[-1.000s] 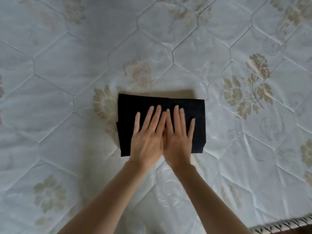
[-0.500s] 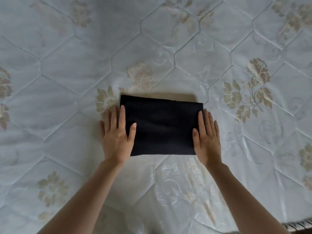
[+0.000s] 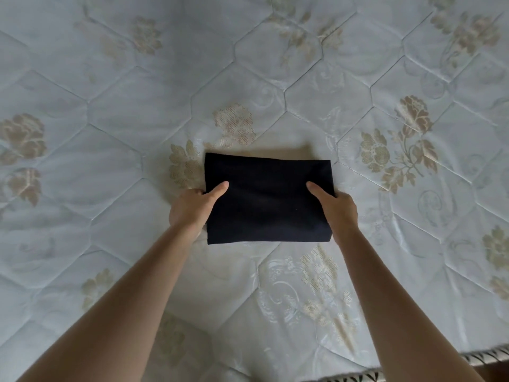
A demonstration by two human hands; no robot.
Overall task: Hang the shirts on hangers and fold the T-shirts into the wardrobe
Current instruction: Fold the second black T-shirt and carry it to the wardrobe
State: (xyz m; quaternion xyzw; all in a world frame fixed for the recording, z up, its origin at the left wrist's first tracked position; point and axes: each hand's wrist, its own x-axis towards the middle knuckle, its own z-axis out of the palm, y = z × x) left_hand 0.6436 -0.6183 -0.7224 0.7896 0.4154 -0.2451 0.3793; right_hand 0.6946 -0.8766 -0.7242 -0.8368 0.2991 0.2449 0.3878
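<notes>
One black T-shirt folded into a flat rectangle (image 3: 267, 198), lying on one pale quilted mattress with beige flower print and hexagon stitching (image 3: 115, 111). Two bare hands, two bare forearms in view. No other garment visible.

Left hand (image 3: 192, 206): clasps the left short edge of the folded T-shirt. Thumb lies on top of the cloth, pointing inward; the fingers pass under the edge and are hidden by the fabric. Right hand (image 3: 337, 206): same hold mirrored on the right short edge, thumb on top, fingers out of sight beneath. Both holds are pinches of the folded layers between thumb above and fingers below.

Between the two grips: the plain dark top face of the bundle, no wrinkle or print readable. Beyond the grips, the far long edge sits straight, casting a narrow shadow on the mattress. Toward the body from the grips, the near long edge.

Hard to make out: number of folded layers; whether the bundle is lifted off the mattress or resting on it. Cut off: both arms at the bottom of the view. At the bottom right corner, a strip of dark-and-light patterned mattress trim (image 3: 484, 357), only partly in frame.
</notes>
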